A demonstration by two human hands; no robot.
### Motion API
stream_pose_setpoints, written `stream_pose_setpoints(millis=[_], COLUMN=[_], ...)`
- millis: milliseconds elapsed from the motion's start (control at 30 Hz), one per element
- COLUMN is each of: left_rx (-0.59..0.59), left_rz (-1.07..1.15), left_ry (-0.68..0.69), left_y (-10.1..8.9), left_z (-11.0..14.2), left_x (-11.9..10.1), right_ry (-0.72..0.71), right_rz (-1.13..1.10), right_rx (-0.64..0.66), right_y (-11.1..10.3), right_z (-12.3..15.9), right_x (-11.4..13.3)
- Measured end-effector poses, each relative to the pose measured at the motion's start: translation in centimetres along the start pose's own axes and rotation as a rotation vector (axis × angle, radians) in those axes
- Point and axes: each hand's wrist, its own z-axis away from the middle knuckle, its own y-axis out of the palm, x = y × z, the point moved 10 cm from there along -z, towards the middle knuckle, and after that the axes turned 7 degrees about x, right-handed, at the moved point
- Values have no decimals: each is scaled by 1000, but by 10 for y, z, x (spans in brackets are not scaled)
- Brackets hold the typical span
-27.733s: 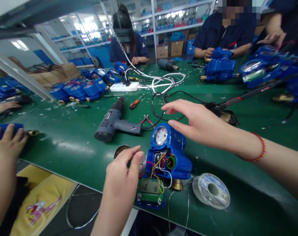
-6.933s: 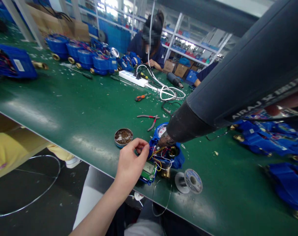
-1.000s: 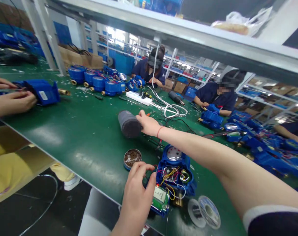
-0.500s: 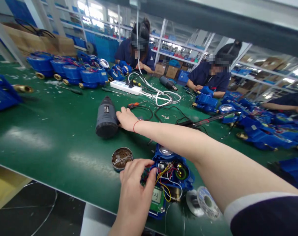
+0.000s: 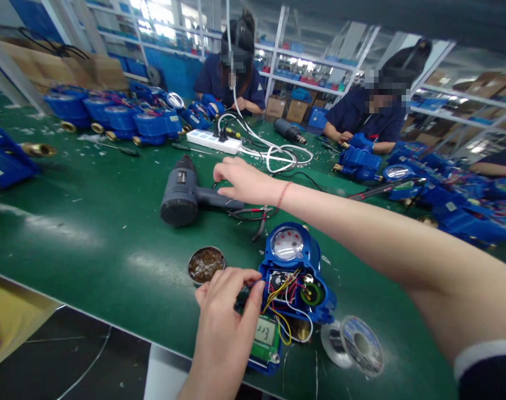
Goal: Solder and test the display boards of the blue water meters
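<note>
On the bench before me lies an opened blue water meter with coloured wires exposed. Its green circuit board has a small display and sits in the flipped-out blue cover. My left hand grips the board and cover at their left side, thumb and forefinger near the housing edge. My right hand hovers just behind the handle of a grey heat gun, thumb and forefinger apart. What lies under its palm is hidden. Red-handled pliers lie beside the heat gun's handle.
A round tin of brown paste stands left of the meter, a solder wire spool to its right. Behind are a white power strip and a second heat gun. Rows of blue meters and co-workers occupy the far side.
My right hand has left the heat gun's handle and moved right and slightly up. The orange screwdriver seen there before is now out of sight. The left hand stays in place.
</note>
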Motion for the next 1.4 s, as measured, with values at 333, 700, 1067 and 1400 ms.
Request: stream_pose_setpoints(millis=[333,700,1067,1400], left_rx=[-27,-28,-30,-52], left_rz=[27,-25,-40,-10], left_ry=[-11,-5,37,38], left_y=[-1,-1,-1,-2], left_z=[0,1,1,0], left_x=[-2,-3,-5,-6], right_ry=[-215,-277,-344,-297], right_rz=[-99,71,96,-108], right_rx=[241,394,461,416], right_y=[16,35,39,23], right_z=[146,137,137,136], right_x=[33,49,59,48])
